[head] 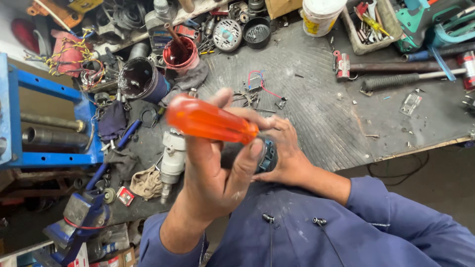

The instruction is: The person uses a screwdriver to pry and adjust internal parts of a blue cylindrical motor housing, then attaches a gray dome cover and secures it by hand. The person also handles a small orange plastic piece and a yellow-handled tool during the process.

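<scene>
The ribbed grey workbench mat lies mostly bare to the right of the right hand, broken only by a small wired part and scattered screws. Further right, a black-gripped bar and a tool tray close off the far edge. To the left, a grey motor housing, rags, a dark can and a blue vise crowd the bench, leaving only narrow gaps.

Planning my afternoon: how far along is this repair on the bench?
Done: a grey tool body lies apart on the bench. In hand: the left hand works an orange-handled screwdriver at a dark blue part gripped by the right hand. Left: loose wires lie unfitted.
</scene>
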